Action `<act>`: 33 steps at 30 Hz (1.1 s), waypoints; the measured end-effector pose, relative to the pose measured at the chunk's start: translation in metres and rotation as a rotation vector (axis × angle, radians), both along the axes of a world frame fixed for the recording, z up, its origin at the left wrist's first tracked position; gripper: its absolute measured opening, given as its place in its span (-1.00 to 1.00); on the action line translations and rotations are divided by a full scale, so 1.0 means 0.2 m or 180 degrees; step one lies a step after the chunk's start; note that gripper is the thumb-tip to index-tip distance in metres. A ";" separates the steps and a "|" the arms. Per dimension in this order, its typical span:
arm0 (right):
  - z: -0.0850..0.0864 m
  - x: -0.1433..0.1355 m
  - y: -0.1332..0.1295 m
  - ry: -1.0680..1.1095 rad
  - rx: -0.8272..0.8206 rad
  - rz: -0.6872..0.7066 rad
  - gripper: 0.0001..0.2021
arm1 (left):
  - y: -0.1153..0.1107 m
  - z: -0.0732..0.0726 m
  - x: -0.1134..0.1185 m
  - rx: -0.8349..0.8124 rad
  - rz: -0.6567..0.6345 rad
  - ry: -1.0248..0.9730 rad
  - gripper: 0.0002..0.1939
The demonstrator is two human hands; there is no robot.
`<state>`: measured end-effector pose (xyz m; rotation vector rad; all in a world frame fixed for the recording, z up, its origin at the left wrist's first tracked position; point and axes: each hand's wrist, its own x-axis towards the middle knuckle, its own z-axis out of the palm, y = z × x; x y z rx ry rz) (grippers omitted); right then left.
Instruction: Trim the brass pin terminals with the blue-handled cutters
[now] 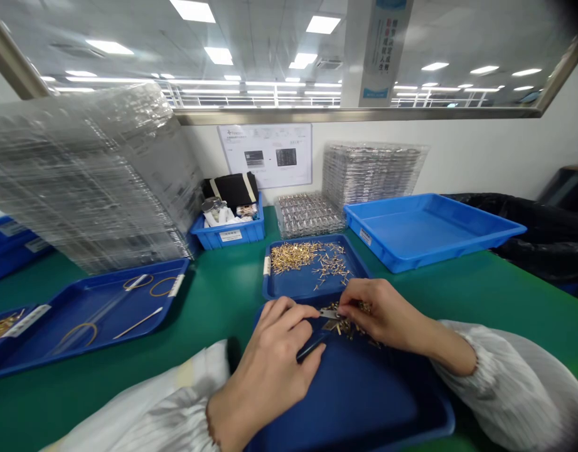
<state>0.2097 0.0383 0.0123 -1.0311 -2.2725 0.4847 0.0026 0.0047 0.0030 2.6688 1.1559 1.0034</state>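
Note:
My left hand (274,348) is closed around a dark-handled tool with a grey metal head (329,314); the fingers cover much of it, so its exact kind is unclear. Close against the tool's head, my right hand (380,311) pinches thumb and forefinger together. Whatever sits between those fingertips is too small to make out. Both hands are over a dark blue tray (364,402), above a pile of small gold-coloured metal pins (347,328). Just behind it, a second blue tray (289,285) carries more gold pins (295,256), some heaped and some scattered.
On the left, a blue tray (114,314) holds rubber bands and a cotton swab (138,323). Wrapped clear trays (81,169) tower behind it. A blue bin (230,235), stacked clear trays (373,169) and a large blue tray (430,232) line the back. A black bag (543,238) hangs right.

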 end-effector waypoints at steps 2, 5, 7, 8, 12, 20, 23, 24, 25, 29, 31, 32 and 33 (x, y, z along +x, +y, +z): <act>0.00 0.02 0.02 0.0242 0.0251 -0.0359 -0.89 | 0.00 0.00 0.00 -0.0029 0.0124 -0.0065 -0.85; -0.02 0.04 0.05 0.0189 0.0426 -0.0732 -0.81 | 0.01 -0.01 0.00 0.0021 0.0298 -0.0109 -0.84; -0.04 0.05 0.05 -0.0222 0.0213 -0.0672 -0.84 | 0.02 -0.01 -0.01 0.0028 0.0355 -0.0099 -0.83; -0.05 0.05 0.05 -0.0443 0.0088 -0.0617 -0.88 | 0.02 -0.01 -0.01 0.0026 0.0381 -0.0094 -0.83; -0.07 0.04 0.04 -0.0855 -0.0067 -0.0591 -0.89 | 0.02 -0.01 -0.01 0.0016 0.0449 -0.0075 -0.83; -0.02 0.00 0.01 -0.0049 -0.0279 -0.0155 -0.86 | 0.01 0.01 0.01 -0.0427 0.0192 -0.0061 -0.81; -0.01 -0.01 -0.01 -0.0018 -0.0301 -0.0105 -0.87 | 0.00 0.01 0.01 -0.0424 0.0156 -0.0115 -0.82; -0.02 -0.01 -0.01 -0.0016 -0.0299 -0.0089 -0.87 | 0.00 0.01 0.01 -0.0417 0.0148 -0.0122 -0.82; -0.02 -0.01 -0.01 -0.0015 -0.0299 -0.0070 -0.88 | 0.00 0.01 0.01 -0.0410 0.0141 -0.0113 -0.82; -0.02 -0.01 -0.01 0.0026 -0.0324 -0.0027 -0.87 | 0.00 0.01 0.01 -0.0355 0.0182 0.0006 -0.83; -0.02 -0.01 -0.01 0.0045 -0.0331 -0.0012 -0.86 | 0.00 0.01 0.01 -0.0313 0.0212 0.0032 -0.84; -0.02 -0.01 -0.01 0.0046 -0.0333 -0.0008 -0.85 | 0.00 0.01 0.01 -0.0293 0.0220 0.0031 -0.84; -0.02 -0.01 -0.01 0.0042 -0.0334 -0.0006 -0.85 | 0.00 0.01 0.01 -0.0277 0.0218 0.0028 -0.84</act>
